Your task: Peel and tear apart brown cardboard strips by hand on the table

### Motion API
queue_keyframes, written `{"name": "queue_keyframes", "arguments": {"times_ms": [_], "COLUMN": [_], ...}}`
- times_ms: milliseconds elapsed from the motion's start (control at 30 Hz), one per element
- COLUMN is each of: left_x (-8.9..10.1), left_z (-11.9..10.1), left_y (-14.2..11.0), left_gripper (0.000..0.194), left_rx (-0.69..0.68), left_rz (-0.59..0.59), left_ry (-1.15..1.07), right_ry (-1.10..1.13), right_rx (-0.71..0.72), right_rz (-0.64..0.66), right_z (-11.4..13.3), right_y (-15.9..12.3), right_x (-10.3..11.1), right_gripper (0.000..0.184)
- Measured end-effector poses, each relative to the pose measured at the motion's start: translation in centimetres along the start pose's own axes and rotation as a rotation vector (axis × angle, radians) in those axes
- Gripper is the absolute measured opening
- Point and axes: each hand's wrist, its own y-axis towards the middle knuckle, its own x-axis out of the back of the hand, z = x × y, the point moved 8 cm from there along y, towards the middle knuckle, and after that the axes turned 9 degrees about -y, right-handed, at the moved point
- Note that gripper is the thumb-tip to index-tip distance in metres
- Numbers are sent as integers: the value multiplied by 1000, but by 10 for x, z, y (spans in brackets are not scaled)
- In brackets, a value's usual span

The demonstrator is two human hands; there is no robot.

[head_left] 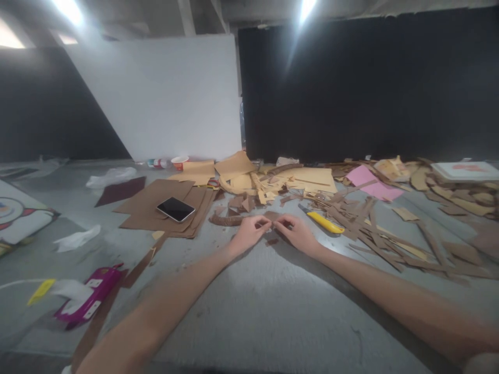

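Note:
My left hand (251,231) and my right hand (297,234) meet fingertip to fingertip, low over the grey surface. Both pinch a small brown cardboard piece (272,215), which the fingers partly hide. Under them lies a little brown scrap (272,242). A curved brown cardboard strip (226,221) rests just left of my left hand. Beyond my right hand is a yellow utility knife (325,222), its blade end pointing up and left.
Brown cardboard sheets (144,202) lie at left with a phone (176,209) on top. Nearer stands a purple power strip (91,296) with a white cable. Cut strips (362,223) spread across the right, near a pink sheet (372,183). A paper cup (180,162) is at the back.

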Motion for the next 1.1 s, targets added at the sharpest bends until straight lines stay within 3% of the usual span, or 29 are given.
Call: {"name": "queue_keyframes", "arguments": {"times_ms": [433, 500, 633, 700, 833, 967, 1067, 1100], "left_x": [0, 5, 32, 39, 42, 36, 32, 28], "left_z": [5, -3, -21, -20, 0, 4, -13, -14], "left_y": [0, -2, -13, -16, -10, -5, -12, -13], "left_gripper": [34, 32, 16, 18, 44, 53, 55, 54], "left_rx": [-11, -78, -233, -247, -151, -108, -192, -196], "left_rz": [6, -70, -424, -511, -503, -405, -404, -354], "left_ry": [16, 51, 234, 330, 345, 269, 550, 641], "right_ry": [13, 27, 78, 116, 195, 160, 129, 121], "right_rx": [34, 11, -44, -80, -140, -125, -109, -110], "right_rz": [41, 10, -116, -134, -90, -65, -48, -45], "right_z": [5, 1, -7, -10, -15, -15, -15, -16], "right_y": [0, 0, 2, 2, 2, 2, 3, 3], "right_x": [-5, -2, 7, 7, 2, 2, 1, 1], "right_gripper": [36, 34, 34, 35, 33, 29, 28, 29]}}
